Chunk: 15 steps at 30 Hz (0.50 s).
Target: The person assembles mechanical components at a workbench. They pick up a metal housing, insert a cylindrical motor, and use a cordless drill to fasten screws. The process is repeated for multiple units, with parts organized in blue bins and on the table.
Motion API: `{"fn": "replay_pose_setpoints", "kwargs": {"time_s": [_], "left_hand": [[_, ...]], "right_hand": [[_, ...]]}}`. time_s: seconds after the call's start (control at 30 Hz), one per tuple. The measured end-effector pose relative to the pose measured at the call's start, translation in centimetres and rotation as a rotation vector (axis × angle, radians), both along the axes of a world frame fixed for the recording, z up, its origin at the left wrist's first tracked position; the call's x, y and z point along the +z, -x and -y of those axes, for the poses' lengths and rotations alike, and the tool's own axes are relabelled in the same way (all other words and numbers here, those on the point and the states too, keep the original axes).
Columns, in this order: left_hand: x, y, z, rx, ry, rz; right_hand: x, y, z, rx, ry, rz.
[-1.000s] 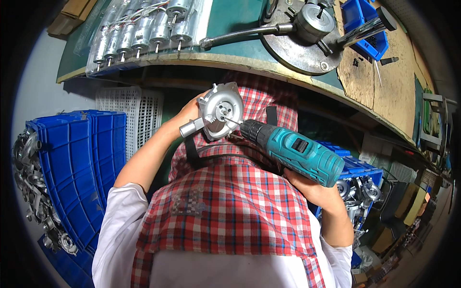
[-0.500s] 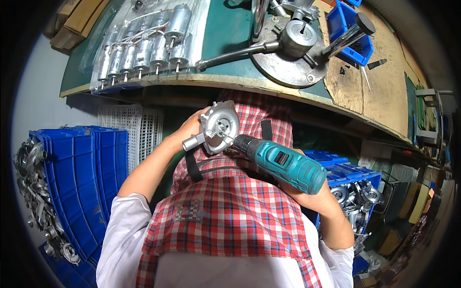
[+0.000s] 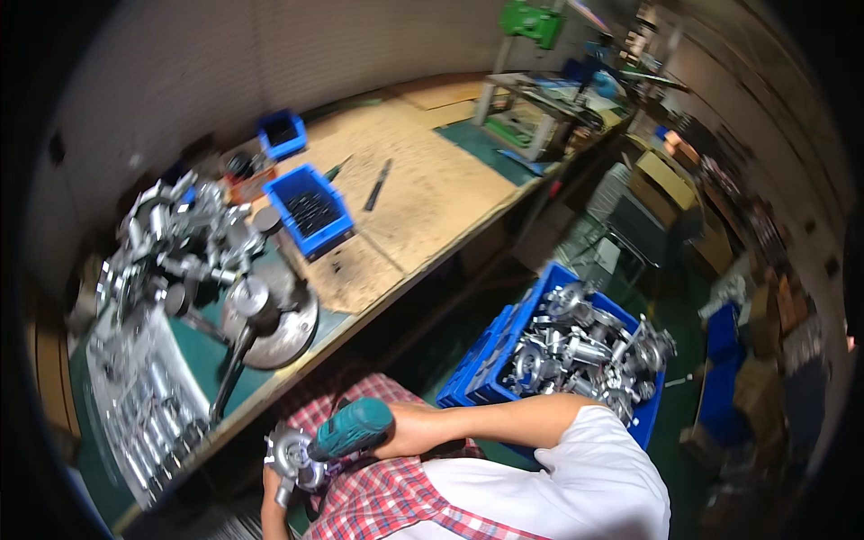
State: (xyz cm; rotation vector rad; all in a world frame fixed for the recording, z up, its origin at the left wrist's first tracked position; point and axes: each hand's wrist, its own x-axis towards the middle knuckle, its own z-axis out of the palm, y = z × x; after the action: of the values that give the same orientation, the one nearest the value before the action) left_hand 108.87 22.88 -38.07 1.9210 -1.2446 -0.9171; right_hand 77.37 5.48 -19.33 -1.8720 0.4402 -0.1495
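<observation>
In the lower left of the head view, a round silver metal housing (image 3: 292, 450) with a short side tube rests at my lap. My left hand (image 3: 272, 483) is closed on its left edge; the fingers are mostly hidden. My right hand (image 3: 409, 429) wraps around the grip of a teal cordless drill (image 3: 357, 425). The drill points left toward the housing, its front end close to it. Blur and overlap hide whether the bit touches the metal.
On the workbench (image 3: 423, 193) stand a round metal fixture (image 3: 292, 328) with a lever, a heap of metal parts (image 3: 193, 229), several motors (image 3: 166, 423), and a blue bin (image 3: 310, 211) of small dark pieces. A blue crate (image 3: 486, 382) full of metal housings sits to my right.
My view has swung to the right, so the bench now runs diagonally and the crate of housings shows more fully. Both hands keep hold of the housing and drill.
</observation>
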Motion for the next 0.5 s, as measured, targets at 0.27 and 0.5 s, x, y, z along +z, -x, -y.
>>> {"fn": "replay_pose_setpoints", "kwargs": {"time_s": [0.27,0.5], "left_hand": [[0.3,0.4,1.9,-0.009,-0.133,0.024],[1.7,2.0,2.6,-0.019,-0.131,0.014]], "right_hand": [[-2.1,0.5,-0.6,0.046,-0.033,0.090],[-0.6,0.4,-1.1,0.049,0.067,0.097]]}}
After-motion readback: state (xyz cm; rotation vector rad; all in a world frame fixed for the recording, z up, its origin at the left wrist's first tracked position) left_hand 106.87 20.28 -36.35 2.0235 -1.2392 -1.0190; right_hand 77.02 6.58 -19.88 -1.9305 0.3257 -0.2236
